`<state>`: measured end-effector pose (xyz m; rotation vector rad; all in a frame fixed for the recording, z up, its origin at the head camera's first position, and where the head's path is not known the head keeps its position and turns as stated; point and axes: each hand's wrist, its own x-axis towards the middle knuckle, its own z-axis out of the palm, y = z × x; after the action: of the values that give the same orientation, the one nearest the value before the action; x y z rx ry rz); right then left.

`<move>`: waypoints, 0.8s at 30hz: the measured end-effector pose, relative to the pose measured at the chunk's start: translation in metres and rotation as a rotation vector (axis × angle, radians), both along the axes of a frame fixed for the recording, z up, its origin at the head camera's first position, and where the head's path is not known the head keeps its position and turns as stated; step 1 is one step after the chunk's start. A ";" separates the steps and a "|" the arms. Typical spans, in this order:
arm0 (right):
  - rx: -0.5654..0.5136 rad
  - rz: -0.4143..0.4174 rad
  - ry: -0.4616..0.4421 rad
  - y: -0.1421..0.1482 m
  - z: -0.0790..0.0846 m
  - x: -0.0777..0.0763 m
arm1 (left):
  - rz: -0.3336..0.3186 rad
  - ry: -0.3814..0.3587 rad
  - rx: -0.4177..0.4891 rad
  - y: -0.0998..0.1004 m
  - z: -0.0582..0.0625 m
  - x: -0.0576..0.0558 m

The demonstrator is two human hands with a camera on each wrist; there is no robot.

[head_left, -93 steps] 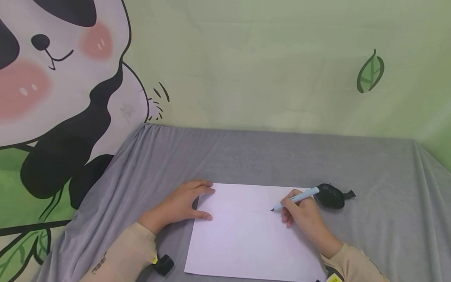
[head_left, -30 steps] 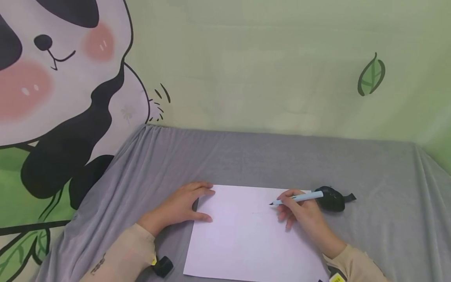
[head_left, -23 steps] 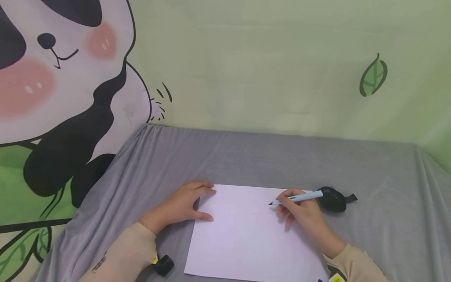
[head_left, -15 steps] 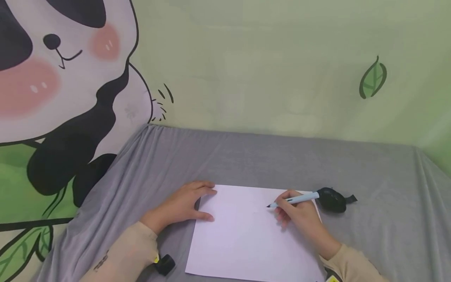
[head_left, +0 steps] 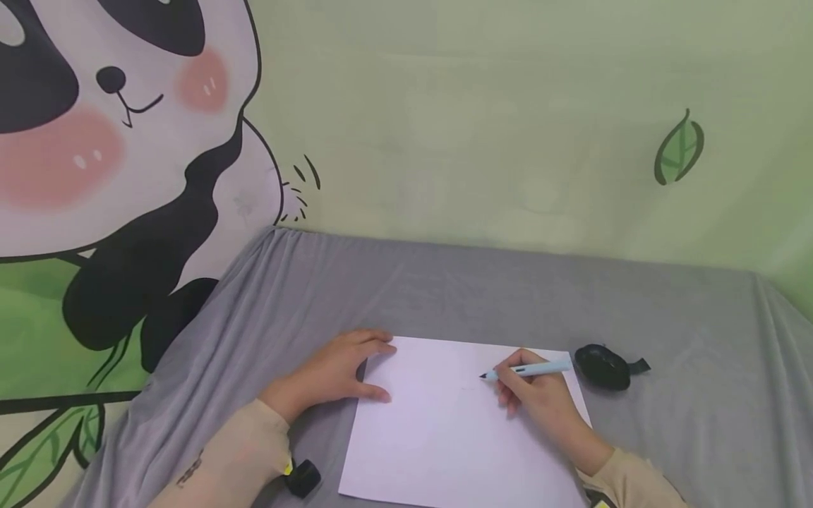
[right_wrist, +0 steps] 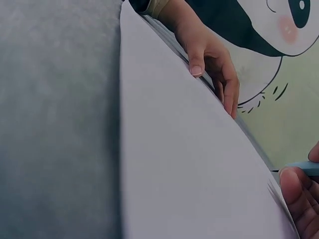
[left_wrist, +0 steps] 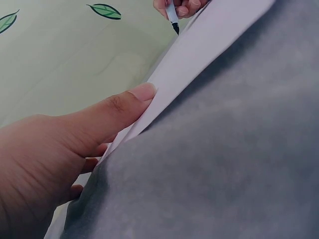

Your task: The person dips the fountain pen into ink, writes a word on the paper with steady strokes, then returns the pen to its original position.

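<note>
A large white sheet of paper (head_left: 438,444) lies on the cloth-covered table. My left hand (head_left: 336,370) rests at its upper left corner, thumb and fingers spread and lightly bent over the edge. In my right hand (head_left: 540,402), a light blue pen (head_left: 536,368) with a dark tip is pinched between thumb and fingers. The pen tip points left, close over the upper right part of the paper, beside a short faint line (head_left: 468,388). In the left wrist view, the left thumb (left_wrist: 144,92) lies along the paper's edge. The right wrist view catches only the pen's front end (right_wrist: 301,167).
A black rounded object (head_left: 602,367) with a short tab lies just right of the paper. Grey cloth (head_left: 444,282) drapes the table. Behind it hangs a pale green backdrop (head_left: 476,141) with a cartoon panda (head_left: 146,240).
The pen tip has left the right end of the faint line and shifted a little left, just above it. The left hand stays put on the paper. The head view has shifted slightly.
</note>
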<state>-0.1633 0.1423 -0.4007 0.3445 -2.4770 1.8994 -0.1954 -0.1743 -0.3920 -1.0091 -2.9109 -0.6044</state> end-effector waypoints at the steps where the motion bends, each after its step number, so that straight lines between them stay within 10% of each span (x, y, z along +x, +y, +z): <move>1: -0.004 0.004 0.004 0.000 0.000 0.000 | 0.000 -0.001 0.001 0.000 0.000 0.000; 24: 0.060 0.019 -0.006 0.001 -0.005 0.000 | 0.007 -0.018 0.005 0.000 -0.004 -0.002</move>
<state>-0.1636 0.1433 -0.4055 0.3650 -2.5484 1.8379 -0.1975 -0.1748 -0.3962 -0.9979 -2.9257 -0.6229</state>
